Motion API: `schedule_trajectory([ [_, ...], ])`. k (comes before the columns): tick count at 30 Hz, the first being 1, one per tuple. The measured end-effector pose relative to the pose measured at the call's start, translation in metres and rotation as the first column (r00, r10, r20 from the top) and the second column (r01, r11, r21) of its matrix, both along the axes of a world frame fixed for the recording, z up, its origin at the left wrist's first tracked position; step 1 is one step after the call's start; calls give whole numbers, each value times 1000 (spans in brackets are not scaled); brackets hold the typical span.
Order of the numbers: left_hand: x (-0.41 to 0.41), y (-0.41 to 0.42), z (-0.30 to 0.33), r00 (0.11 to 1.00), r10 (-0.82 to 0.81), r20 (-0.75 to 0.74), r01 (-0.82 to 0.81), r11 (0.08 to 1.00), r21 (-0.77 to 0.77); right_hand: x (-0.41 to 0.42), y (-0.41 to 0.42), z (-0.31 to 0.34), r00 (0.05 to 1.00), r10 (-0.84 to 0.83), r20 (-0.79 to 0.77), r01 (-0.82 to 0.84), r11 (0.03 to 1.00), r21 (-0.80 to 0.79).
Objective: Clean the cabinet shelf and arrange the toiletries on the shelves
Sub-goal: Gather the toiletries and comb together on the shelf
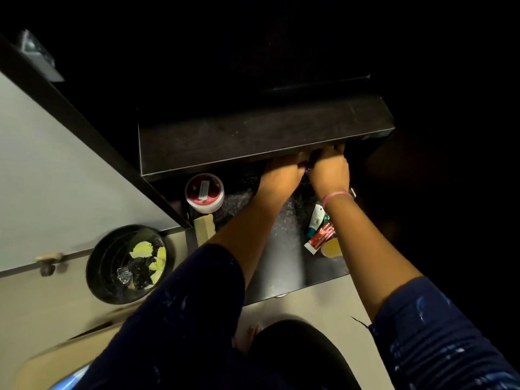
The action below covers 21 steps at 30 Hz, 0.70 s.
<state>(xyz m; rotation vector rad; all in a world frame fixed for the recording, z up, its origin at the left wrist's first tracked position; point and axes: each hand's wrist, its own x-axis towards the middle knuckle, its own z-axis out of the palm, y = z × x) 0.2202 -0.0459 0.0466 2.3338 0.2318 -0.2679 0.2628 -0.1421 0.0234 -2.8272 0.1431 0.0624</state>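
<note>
Both my hands reach under the front edge of a dark upper shelf (pixel 253 136), over the dusty lower shelf (pixel 284 249). My left hand (pixel 281 173) and my right hand (pixel 329 170) are side by side, and a small dark blue item (pixel 307 170) shows between them. Their fingertips are hidden under the shelf. A round white tub with a red lid (pixel 204 192) stands at the left of the lower shelf. A beige comb (pixel 204 229) lies at its front left corner. A white and teal tube (pixel 316 220), a red tube (pixel 320 237) and a yellow item (pixel 332 249) lie at the right.
A black waste bin (pixel 126 263) with crumpled yellow and dark scraps stands on the floor at the left. The open cabinet door (pixel 70 153) rises along the left. My knees and a bare foot (pixel 247 339) are below the shelf.
</note>
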Motion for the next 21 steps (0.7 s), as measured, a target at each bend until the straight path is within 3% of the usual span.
schedule_trajectory([
  [2,1,2,0,996,-58,-61,54,997,-55,2,0,3,1000,17,5,-17,1000,26],
  [5,2,12,-7,986,-160,-35,161,987,23,0,2,12,999,35,-18,-35,999,-11],
  [9,-11,21,4,1000,-16,-5,15,998,-63,-23,7,29,997,55,56,-56,998,22],
  [11,-25,32,8,986,66,156,-61,998,-35,-41,12,37,995,45,84,-54,993,107],
  [13,-45,48,8,914,90,396,-94,996,-11,-63,19,45,996,25,82,-46,962,269],
  [15,-68,68,8,845,118,521,-136,991,-4,-85,27,45,993,58,99,-90,928,362],
  [21,-119,110,-2,902,193,387,-218,976,20,-138,56,26,992,127,-5,-111,883,457],
])
